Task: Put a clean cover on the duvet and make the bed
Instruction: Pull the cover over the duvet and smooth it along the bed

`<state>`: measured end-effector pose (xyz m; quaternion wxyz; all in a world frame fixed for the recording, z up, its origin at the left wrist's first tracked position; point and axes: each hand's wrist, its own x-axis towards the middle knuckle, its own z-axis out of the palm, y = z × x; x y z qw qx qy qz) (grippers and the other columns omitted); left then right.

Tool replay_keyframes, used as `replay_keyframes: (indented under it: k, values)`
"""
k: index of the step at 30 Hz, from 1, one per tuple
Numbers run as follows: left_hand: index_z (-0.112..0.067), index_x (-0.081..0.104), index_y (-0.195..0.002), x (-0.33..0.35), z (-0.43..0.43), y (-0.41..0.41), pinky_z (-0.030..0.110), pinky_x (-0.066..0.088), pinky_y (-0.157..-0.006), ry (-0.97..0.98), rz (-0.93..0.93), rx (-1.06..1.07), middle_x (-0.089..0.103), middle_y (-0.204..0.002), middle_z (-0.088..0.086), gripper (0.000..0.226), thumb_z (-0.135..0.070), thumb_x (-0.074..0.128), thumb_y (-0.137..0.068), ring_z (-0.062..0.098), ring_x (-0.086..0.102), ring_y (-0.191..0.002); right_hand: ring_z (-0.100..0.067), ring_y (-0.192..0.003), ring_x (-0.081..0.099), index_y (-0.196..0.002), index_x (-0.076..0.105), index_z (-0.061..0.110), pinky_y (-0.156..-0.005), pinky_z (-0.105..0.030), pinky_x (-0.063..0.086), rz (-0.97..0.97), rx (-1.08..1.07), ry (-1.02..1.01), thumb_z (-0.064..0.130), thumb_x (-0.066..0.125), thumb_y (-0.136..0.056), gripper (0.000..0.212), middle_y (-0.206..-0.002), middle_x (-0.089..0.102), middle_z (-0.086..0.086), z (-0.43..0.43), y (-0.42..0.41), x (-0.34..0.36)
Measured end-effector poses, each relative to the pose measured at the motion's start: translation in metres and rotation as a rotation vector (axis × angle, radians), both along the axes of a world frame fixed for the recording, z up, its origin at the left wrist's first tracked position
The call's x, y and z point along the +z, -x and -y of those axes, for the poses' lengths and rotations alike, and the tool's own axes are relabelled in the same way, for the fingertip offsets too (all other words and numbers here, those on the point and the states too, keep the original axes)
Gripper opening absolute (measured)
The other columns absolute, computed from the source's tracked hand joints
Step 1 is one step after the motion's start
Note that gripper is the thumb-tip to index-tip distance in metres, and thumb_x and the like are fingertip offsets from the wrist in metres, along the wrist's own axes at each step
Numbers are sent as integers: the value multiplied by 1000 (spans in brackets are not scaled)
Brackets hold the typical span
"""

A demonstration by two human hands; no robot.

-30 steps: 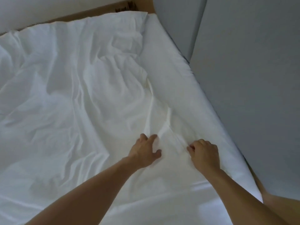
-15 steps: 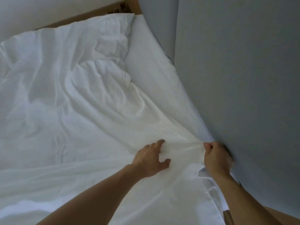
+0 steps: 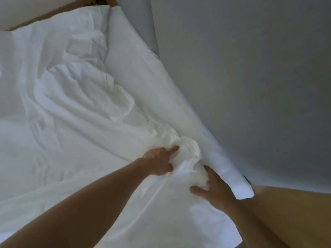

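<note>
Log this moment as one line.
left hand: grips bunched duvet cover | right hand: flat, presses same bunch | site: mattress edge beside grey wall

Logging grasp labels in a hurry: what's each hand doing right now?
Left hand: closed, pinching a bunch of the duvet cover.
Right hand: open, fingers spread, pressing on the duvet cover.
</note>
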<state>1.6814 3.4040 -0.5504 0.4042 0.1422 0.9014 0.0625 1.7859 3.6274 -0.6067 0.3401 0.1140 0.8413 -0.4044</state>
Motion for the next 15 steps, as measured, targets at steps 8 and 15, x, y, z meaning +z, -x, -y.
replay_keyframes:
  k: [8, 15]
  values:
    - [-31, 11, -158, -13, -11, -20, 39, 37, -107, 4, -112, 29, 42, -145, 16, 69, -41, 45, -99, 36, 45, -131, -11, -81, 64, -127, 51, 26, -66, -23, 48, 17, -396, 117, 51, 64, -89, 47, -99, 63, 10, -34, -97, -11]
    - [-26, 17, -158, -14, -30, -59, 44, 40, -102, -37, -312, 32, 46, -138, 17, 64, -40, 42, -100, 37, 45, -124, -4, -106, 62, -133, 54, 27, -95, -30, 51, 143, -523, 256, 59, 67, -83, 61, -116, 64, 17, -33, -176, -29]
